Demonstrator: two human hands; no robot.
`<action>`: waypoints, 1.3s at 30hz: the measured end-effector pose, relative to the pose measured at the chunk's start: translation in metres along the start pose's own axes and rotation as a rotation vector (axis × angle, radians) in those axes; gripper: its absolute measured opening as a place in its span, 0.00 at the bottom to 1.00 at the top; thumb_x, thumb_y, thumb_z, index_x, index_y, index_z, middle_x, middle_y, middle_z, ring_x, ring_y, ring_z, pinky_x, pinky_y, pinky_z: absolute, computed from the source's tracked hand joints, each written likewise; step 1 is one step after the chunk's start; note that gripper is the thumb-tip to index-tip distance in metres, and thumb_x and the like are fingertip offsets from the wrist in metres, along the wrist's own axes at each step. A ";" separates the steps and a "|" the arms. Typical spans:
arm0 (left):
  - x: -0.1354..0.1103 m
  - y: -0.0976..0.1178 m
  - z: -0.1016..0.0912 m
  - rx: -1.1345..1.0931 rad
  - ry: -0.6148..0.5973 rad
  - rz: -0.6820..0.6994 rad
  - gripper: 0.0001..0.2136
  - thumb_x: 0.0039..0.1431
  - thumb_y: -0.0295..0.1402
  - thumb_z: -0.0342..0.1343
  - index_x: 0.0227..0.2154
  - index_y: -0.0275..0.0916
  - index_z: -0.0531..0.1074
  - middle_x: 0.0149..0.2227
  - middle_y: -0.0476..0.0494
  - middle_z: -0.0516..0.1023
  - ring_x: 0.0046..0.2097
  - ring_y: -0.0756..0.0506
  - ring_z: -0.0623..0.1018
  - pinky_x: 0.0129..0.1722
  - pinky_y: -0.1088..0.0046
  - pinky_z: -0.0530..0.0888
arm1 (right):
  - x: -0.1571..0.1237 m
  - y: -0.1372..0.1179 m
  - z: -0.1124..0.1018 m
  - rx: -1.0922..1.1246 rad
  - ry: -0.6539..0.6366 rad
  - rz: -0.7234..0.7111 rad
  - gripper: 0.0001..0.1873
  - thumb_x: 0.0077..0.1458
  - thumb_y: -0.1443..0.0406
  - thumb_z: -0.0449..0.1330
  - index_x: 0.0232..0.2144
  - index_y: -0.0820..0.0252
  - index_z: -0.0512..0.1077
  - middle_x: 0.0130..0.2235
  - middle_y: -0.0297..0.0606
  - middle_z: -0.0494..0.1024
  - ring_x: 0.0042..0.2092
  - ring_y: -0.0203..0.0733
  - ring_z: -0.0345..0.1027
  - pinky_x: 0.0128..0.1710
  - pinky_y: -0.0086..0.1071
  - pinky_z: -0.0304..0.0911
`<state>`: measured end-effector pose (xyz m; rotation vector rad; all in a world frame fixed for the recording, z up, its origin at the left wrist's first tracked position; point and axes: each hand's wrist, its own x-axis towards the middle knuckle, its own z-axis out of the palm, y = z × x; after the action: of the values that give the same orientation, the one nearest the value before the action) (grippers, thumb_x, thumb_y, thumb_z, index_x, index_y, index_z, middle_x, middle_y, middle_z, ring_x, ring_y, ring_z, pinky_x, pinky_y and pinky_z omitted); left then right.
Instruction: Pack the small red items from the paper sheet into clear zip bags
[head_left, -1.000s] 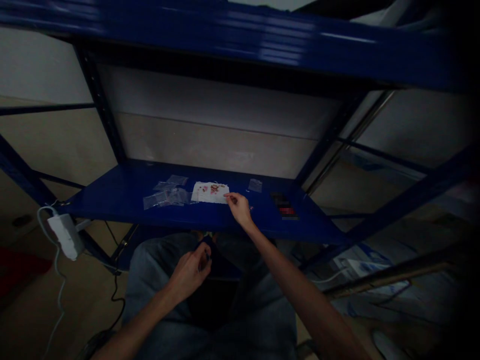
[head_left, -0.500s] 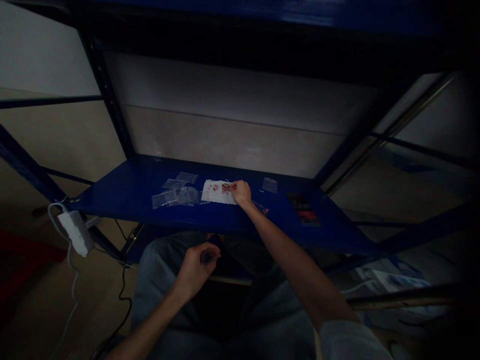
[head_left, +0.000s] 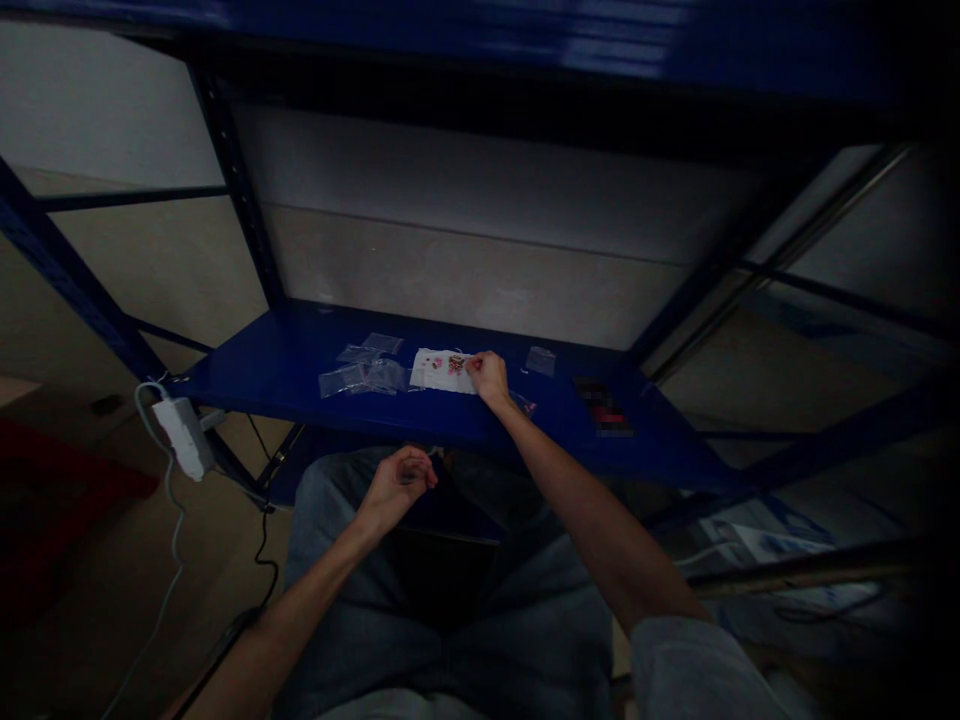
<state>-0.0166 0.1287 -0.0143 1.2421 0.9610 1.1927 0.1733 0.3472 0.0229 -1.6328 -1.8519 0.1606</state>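
Observation:
My right hand (head_left: pixel 488 377) is over the right end of a white cloth or paper sheet (head_left: pixel 424 381), its fingertips pinched together; anything between them is too small to make out. A small heap of pink and brownish bead-like pieces (head_left: pixel 455 366) lies on the sheet just left of those fingertips. A few more pink pieces (head_left: pixel 437 363) are scattered further left on it. My left hand (head_left: pixel 399 484) is held above my lap, in front of the shelf edge, with curled fingers around something see-through that I cannot identify.
Several clear plastic bags (head_left: pixel 365 374) overlap left of the sheet on the blue shelf (head_left: pixel 259 375). Another clear bag (head_left: pixel 540 361) and a blurred dark-and-red item (head_left: pixel 602 406) lie to the right. A white power strip (head_left: pixel 182 437) hangs at the shelf's left corner.
The view has shifted slightly. My left hand has risen a little toward the shelf edge, its fingers still curled. My right hand stays pinched at the sheet's right end.

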 end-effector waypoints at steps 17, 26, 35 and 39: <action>-0.028 0.003 0.020 0.129 -0.260 0.080 0.07 0.46 0.26 0.55 0.30 0.36 0.66 0.30 0.50 0.69 0.34 0.50 0.70 0.35 0.75 0.66 | -0.227 -0.073 -0.073 0.371 -0.246 -0.364 0.05 0.51 0.71 0.65 0.26 0.58 0.75 0.29 0.34 0.72 0.36 0.39 0.65 0.36 0.32 0.58; -0.005 -0.004 0.009 0.119 -0.095 0.062 0.06 0.47 0.28 0.57 0.31 0.35 0.68 0.31 0.49 0.72 0.35 0.49 0.72 0.36 0.75 0.67 | -0.187 -0.081 -0.055 0.262 -0.362 -0.498 0.10 0.49 0.77 0.63 0.23 0.58 0.74 0.29 0.32 0.74 0.36 0.38 0.66 0.40 0.33 0.56; -0.003 0.008 0.011 0.007 -0.030 -0.153 0.12 0.54 0.39 0.58 0.37 0.37 0.74 0.30 0.45 0.77 0.32 0.48 0.75 0.31 0.74 0.70 | -0.042 -0.027 -0.024 0.126 0.004 -0.168 0.08 0.58 0.67 0.58 0.33 0.59 0.78 0.34 0.39 0.78 0.35 0.40 0.70 0.36 0.30 0.59; -0.003 0.006 0.010 -0.044 0.012 -0.266 0.16 0.51 0.43 0.62 0.38 0.37 0.78 0.35 0.40 0.80 0.39 0.44 0.78 0.37 0.71 0.72 | 0.003 0.000 -0.001 -0.047 -0.031 0.032 0.05 0.54 0.65 0.62 0.33 0.56 0.78 0.34 0.38 0.80 0.35 0.40 0.72 0.34 0.28 0.60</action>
<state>-0.0077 0.1235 -0.0074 1.0366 1.0665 1.0075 0.1738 0.3493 0.0249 -1.7017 -1.8668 0.1579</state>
